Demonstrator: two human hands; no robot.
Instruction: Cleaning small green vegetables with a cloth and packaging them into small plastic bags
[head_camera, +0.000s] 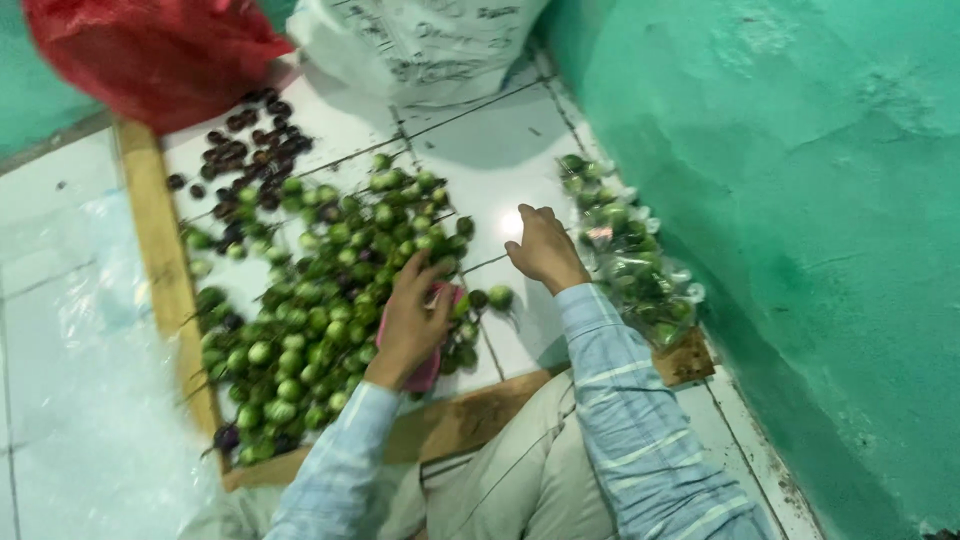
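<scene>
Clear packets (632, 262) of green fruit line the floor at three o'clock. The left hand (412, 318), grip curled around a pink tray (430, 362), rests on loose green fruit (320, 300). The right hand (543, 248) presses spread fingers on tile. A red bag (150, 50) sits at eleven o'clock, a white printed sack (415, 40) at twelve.

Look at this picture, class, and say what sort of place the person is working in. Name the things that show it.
Probably an informal produce-sorting spot on a floor. A heap of small green fruits lies on white floor tiles inside a wooden frame, filled clear bags line the green wall, and the left hand reaches into the heap.
</scene>
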